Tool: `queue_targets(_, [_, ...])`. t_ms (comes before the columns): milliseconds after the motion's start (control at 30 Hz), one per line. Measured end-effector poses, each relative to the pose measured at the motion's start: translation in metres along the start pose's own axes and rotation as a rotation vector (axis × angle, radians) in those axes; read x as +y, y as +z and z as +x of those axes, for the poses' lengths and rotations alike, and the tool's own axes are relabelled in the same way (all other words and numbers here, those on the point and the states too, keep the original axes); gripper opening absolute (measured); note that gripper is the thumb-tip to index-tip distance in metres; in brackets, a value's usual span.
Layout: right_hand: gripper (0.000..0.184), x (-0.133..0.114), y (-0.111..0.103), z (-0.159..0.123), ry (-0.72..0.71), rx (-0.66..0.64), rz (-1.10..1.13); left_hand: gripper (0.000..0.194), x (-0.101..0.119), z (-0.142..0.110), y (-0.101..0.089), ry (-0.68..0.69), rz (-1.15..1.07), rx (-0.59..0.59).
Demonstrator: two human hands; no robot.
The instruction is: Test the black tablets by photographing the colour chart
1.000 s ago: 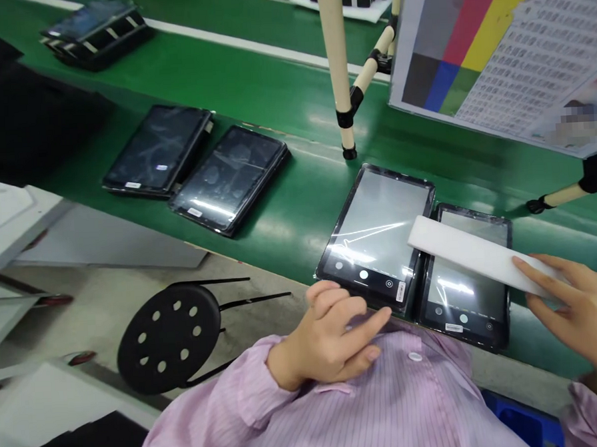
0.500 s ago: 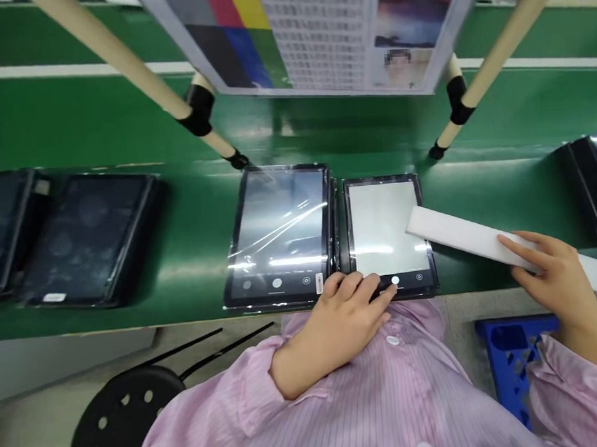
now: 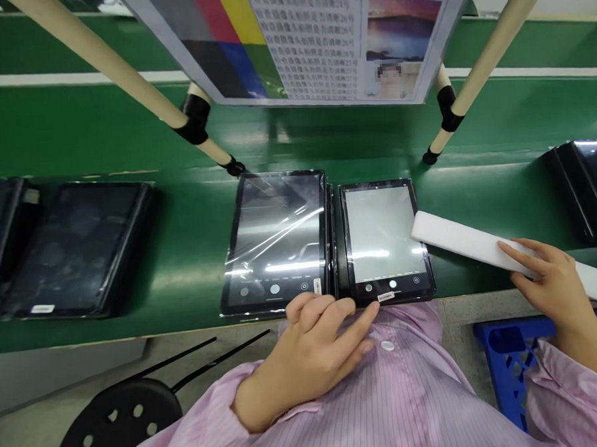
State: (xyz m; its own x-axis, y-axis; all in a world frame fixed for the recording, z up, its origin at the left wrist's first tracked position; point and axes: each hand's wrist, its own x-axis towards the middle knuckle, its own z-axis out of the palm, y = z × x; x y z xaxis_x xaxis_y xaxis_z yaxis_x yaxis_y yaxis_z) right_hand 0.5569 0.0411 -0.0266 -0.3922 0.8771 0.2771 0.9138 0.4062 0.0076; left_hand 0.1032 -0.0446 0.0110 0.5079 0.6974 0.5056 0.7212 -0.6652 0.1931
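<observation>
Two tablets lie side by side before me, screens lit in what looks like a camera view: a larger tablet [image 3: 274, 241] on the left and a smaller tablet [image 3: 381, 229] on the right, both glossy as if under clear film. At their lower edge is my left hand [image 3: 318, 349], index finger stretched towards the smaller tablet's bottom rim, other fingers bent; it holds nothing. My right hand [image 3: 551, 277] grips a long white foam bar [image 3: 459, 238] between thumb and fingers. The bar's far end reaches the smaller tablet's right edge; whether it touches I cannot tell.
Dark tablets [image 3: 79, 248] are stacked at the left of the green bench [image 3: 193, 256], and more tablets [image 3: 584, 188] at the right. A printed chart [image 3: 314, 49] hangs on a pipe frame [image 3: 485, 60]. Below are a black stool [image 3: 118, 410] and a blue plastic pallet [image 3: 506, 366].
My left hand has drawn back leftward and down from the smaller tablet's screen, uncovering its lower buttons and label. The right hand keeps the foam bar nearly in place. The view has shifted slightly.
</observation>
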Motion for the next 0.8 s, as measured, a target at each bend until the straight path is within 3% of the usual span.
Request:
queue_targets(100, [0.034,0.006,-0.005,0.006,-0.042,-0.001,0.008,0.03,-0.012,-0.018,-0.013,-0.034,0.024,0.055])
queue_targets(200, [0.033,-0.007,-0.011,0.031,-0.082,0.029,0.042,0.029,-0.023,-0.037,-0.02,-0.087,0.046,0.109])
queue_targets(300, [0.035,-0.049,-0.015,0.071,-0.152,0.058,0.137,0.03,-0.034,-0.052,-0.027,-0.134,0.071,0.148])
queue_targets(400, [0.042,-0.095,-0.015,0.106,-0.312,0.037,0.187,0.028,-0.045,-0.063,-0.035,-0.184,0.1,0.155])
queue_targets(467, [0.046,-0.112,-0.013,0.119,-0.374,0.006,0.168,0.028,-0.053,-0.07,-0.039,-0.213,0.111,0.159])
queue_targets(600, [0.049,-0.111,-0.013,0.123,-0.367,-0.02,0.123,0.029,-0.066,-0.084,-0.044,-0.244,0.111,0.184])
queue_targets(800, [0.072,-0.108,-0.02,0.118,-0.342,-0.036,0.081,0.027,-0.079,-0.095,-0.046,-0.234,0.104,0.202])
